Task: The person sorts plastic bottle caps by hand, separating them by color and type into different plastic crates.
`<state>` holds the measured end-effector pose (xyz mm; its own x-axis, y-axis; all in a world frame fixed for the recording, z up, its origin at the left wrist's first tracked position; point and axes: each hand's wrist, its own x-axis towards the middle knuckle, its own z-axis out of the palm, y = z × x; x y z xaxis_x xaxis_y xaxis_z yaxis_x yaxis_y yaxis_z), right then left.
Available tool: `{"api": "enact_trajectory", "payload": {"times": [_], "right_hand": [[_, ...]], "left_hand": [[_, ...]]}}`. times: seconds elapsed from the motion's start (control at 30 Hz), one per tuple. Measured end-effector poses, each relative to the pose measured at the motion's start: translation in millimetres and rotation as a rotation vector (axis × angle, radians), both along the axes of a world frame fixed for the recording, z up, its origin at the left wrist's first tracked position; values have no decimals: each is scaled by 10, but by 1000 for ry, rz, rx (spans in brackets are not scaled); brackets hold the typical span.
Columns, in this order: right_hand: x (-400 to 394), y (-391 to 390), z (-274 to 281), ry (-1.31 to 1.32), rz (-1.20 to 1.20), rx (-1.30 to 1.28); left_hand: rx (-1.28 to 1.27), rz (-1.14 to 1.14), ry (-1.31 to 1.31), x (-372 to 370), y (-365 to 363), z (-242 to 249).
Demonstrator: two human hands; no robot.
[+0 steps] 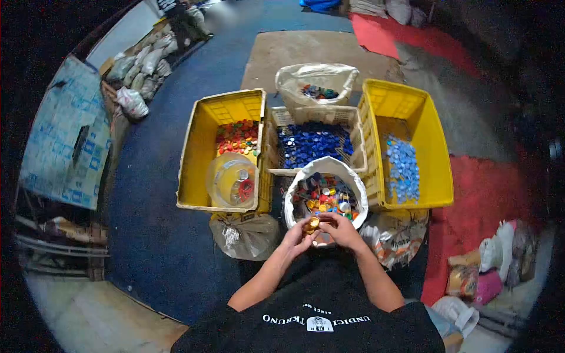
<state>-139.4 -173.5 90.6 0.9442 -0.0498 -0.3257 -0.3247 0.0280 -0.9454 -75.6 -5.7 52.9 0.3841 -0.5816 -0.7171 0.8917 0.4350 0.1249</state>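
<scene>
Gold-coloured bottle caps (313, 223) sit between my two hands, just over the near rim of a white sack (289, 203). My left hand (298, 237) is closed around them from the left. From the right, the curled fingers of my right hand (342, 232) meet the caps; its fingertips are partly hidden. Inside the sack is a mix of bottle caps (329, 199) in red, yellow, blue and white. Behind it, a white crate (359, 138) holds many dark blue caps (315, 144).
A yellow crate (191, 153) on the left contains red and orange caps (238, 135) and a clear round tub (219, 182). Light blue caps (402, 167) lie in the right yellow crate (435, 153). Another sack (285, 79) stands behind. Filled bags (244, 238) flank me; more bags (152, 60) line the left.
</scene>
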Motion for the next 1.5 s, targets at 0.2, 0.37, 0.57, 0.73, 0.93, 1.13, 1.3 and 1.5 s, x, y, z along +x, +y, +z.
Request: {"api": "enact_trajectory", "payload": {"times": [0.2,0.37,0.57,0.73,0.93,1.13,1.3,1.5], "right_hand": [[1524,543,370,-342,69,72],[1952,644,750,-376,-38,18],[836,134,220,-136,-81,-13],[-38,-209,-504,2,-160,-471],[-91,-120,-415,93,283,-799],[157,-10,-431,79,451,-1105],[149,-46,-724,135,461,-1062],[361,-395,-452,207,405,-973]], "left_hand": [[-210,301,-471,1638,402,228],[-60,576,-464,2633,839,601],[334,421,-695,1435,626,153],[672,-256,-1334,353,267,213],[931,-1164,-1897,-388,132,234],[999,-1714,-1767,-341,114,200],[1021,-1850,-1738,-347,129,193],[1011,-1732,-1783,-352,106,238]]}}
